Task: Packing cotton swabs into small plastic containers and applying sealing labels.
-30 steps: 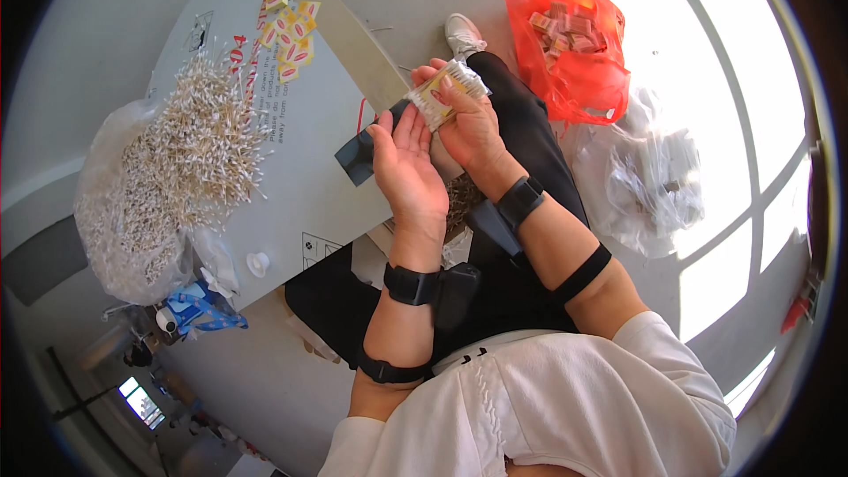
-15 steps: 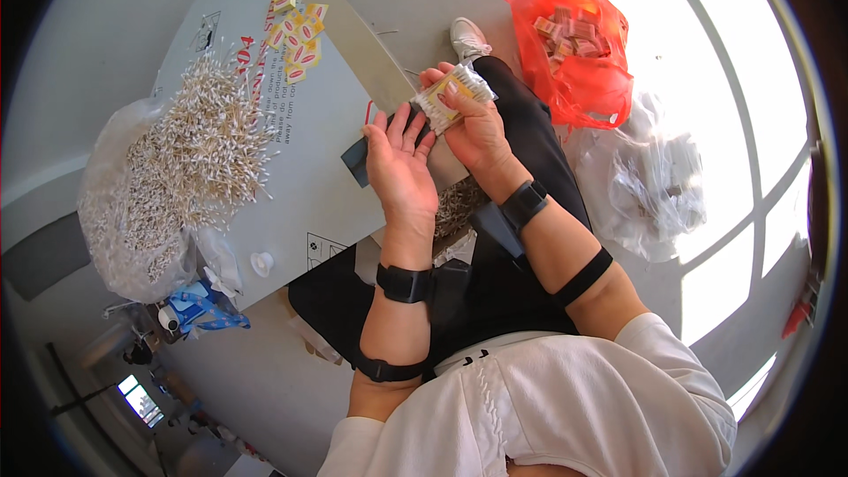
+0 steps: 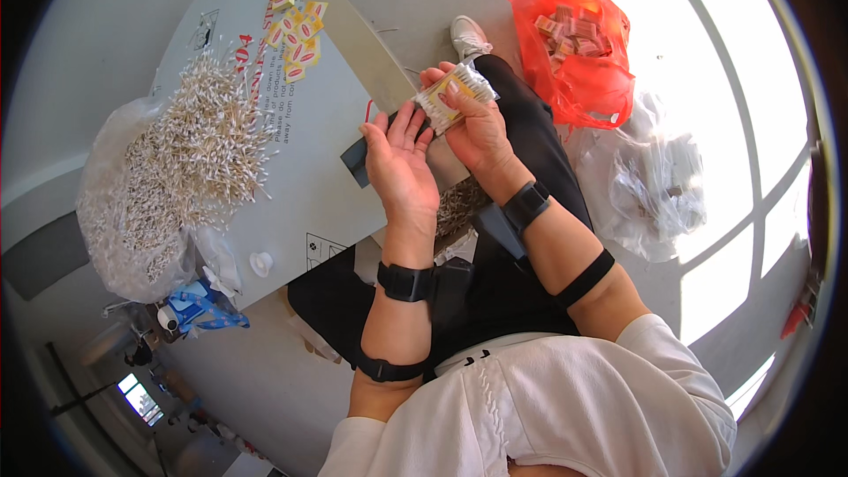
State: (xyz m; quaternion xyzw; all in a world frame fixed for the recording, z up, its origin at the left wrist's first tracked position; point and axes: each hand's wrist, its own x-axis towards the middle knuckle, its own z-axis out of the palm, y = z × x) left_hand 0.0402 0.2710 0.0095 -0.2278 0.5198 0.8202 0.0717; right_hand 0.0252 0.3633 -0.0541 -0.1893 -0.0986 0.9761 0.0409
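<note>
My right hand (image 3: 480,131) grips a small clear pack of cotton swabs (image 3: 455,99) with a yellow label, its thumb lying over the front. Beside the pack, my left hand (image 3: 401,159) is palm up with fingers stretched apart, and nothing lies in it. Its fingertips come close to the pack's left edge; whether they touch is hard to tell. To the left, a big heap of loose cotton swabs (image 3: 212,137) spills from a clear plastic bag (image 3: 97,230) on the table (image 3: 305,177). Several yellow label cards (image 3: 299,40) lie at the table's far side.
A red plastic bag (image 3: 527,62) holding several swab packs stands on the floor at the right. Nearer is a clear bag (image 3: 658,185) of pale packs. Below my hands, an open box of swabs (image 3: 455,210) is partly hidden. A blue-and-white item (image 3: 196,307) sits by the table's near corner.
Almost nothing differs. My left hand's fingers have shifted slightly, while the right hand keeps the swab pack in the same place.
</note>
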